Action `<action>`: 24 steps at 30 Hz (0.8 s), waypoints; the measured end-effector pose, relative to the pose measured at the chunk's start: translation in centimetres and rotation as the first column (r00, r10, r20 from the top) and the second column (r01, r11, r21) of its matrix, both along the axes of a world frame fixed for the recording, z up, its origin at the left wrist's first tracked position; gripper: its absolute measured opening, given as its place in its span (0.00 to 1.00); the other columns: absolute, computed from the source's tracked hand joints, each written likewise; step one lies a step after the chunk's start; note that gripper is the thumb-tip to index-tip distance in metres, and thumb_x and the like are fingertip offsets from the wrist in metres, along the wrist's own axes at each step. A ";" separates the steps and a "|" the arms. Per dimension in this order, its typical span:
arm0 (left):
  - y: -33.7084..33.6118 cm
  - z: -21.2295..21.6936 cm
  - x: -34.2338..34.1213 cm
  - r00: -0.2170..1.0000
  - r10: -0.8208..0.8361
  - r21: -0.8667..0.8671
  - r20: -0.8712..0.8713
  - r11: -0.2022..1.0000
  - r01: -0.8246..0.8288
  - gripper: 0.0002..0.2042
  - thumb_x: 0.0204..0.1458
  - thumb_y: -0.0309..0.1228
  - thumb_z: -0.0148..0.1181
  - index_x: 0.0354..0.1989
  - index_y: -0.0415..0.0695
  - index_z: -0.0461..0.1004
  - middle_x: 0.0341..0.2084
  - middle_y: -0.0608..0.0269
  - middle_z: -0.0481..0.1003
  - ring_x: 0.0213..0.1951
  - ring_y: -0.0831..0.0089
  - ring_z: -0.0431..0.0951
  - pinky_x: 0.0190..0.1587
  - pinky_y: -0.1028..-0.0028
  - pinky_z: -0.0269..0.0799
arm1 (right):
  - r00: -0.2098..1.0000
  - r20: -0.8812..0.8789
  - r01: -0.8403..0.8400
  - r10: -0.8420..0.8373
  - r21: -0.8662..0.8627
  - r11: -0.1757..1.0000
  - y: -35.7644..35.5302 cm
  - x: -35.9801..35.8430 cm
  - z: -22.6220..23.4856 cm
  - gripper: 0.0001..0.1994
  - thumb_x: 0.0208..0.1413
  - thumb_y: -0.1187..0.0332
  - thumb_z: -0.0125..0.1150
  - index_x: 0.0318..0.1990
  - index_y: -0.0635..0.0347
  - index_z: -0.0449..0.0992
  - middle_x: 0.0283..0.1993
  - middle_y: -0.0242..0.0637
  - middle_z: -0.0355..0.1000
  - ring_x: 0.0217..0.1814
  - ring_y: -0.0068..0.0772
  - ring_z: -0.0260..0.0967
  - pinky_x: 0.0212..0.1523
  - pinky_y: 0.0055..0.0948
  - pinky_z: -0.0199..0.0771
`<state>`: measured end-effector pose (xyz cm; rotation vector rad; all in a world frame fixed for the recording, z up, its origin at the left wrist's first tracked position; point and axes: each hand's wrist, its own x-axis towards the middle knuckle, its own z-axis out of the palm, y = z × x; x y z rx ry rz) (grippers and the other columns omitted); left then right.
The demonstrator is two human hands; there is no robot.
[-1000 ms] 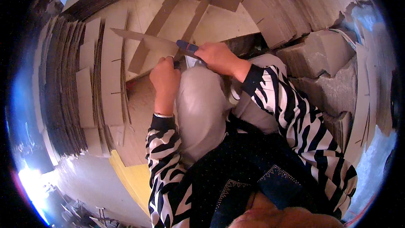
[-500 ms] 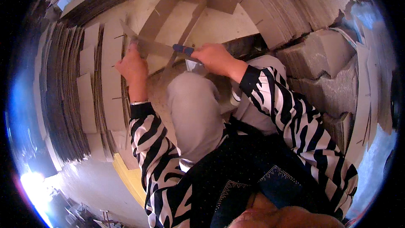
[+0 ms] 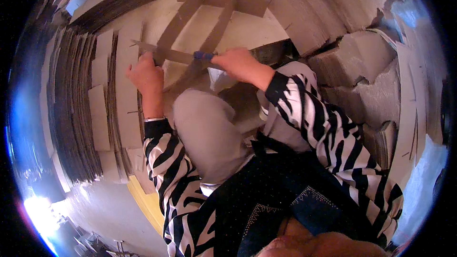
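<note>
Tightly, stacks close in on three sides of the pale worktop, where the cardboard divider grid stands on edge, toward the far middle. To its left, a narrow strip of surface separates it from the upright stack of cardboard sheets; a slanting stack lies at far left. To its right, a wider wedge of worktop shows before the leaning cardboard stack. The worktop's near edge passes close to the hands, with the gray-trousered knee just on the near side, leaving little room there. More cardboard bundles fill the right.

The left hand is curled nearly closed at the left end of the near cross strip, its fingertips touching or just beside the card; whether they pinch it cannot be told. The right hand is also curled, at that strip's right end, where it meets a lengthwise strip. Something dark blue sits at its fingertips, finger cover or held object being unclear; the hold beneath is hidden.
</note>
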<state>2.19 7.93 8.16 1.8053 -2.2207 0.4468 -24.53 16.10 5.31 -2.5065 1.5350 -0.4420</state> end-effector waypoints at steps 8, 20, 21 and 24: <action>-0.6 5.0 -0.8 0.981 0.099 0.016 -0.165 0.995 -0.097 0.20 0.46 0.35 0.58 0.49 0.50 0.69 0.48 0.60 0.73 0.47 0.58 0.75 0.49 0.54 0.68 | 0.807 0.060 0.590 -0.587 -0.108 0.800 -3.4 -9.5 1.7 0.24 0.45 0.64 0.64 0.53 0.52 0.71 0.63 0.44 0.61 0.66 0.50 0.54 0.59 0.49 0.61; -5.4 0.2 0.3 0.981 0.193 0.424 -0.025 0.890 -0.164 0.19 0.49 0.32 0.55 0.52 0.47 0.67 0.40 0.50 0.78 0.44 0.51 0.78 0.44 0.55 0.73 | 0.556 0.022 0.821 -0.831 -0.167 0.546 -5.9 -16.0 3.5 0.16 0.48 0.75 0.55 0.46 0.54 0.74 0.51 0.48 0.72 0.54 0.54 0.67 0.47 0.45 0.70; -5.9 -0.6 -1.6 0.988 0.141 0.456 -0.067 0.885 -0.096 0.19 0.49 0.32 0.54 0.51 0.46 0.68 0.39 0.50 0.78 0.43 0.51 0.79 0.43 0.55 0.73 | 0.601 0.079 0.788 -0.796 -0.223 0.573 -4.9 -17.2 6.5 0.15 0.48 0.75 0.55 0.45 0.56 0.74 0.48 0.50 0.72 0.51 0.56 0.68 0.45 0.44 0.71; -6.4 -1.3 -1.7 0.992 0.109 0.430 -0.067 0.900 -0.070 0.16 0.49 0.31 0.55 0.48 0.45 0.69 0.37 0.49 0.78 0.42 0.51 0.79 0.41 0.56 0.74 | 0.769 0.344 0.626 -0.538 -0.239 0.742 -6.2 -12.2 10.3 0.14 0.49 0.75 0.55 0.45 0.62 0.72 0.44 0.54 0.73 0.45 0.59 0.70 0.40 0.42 0.71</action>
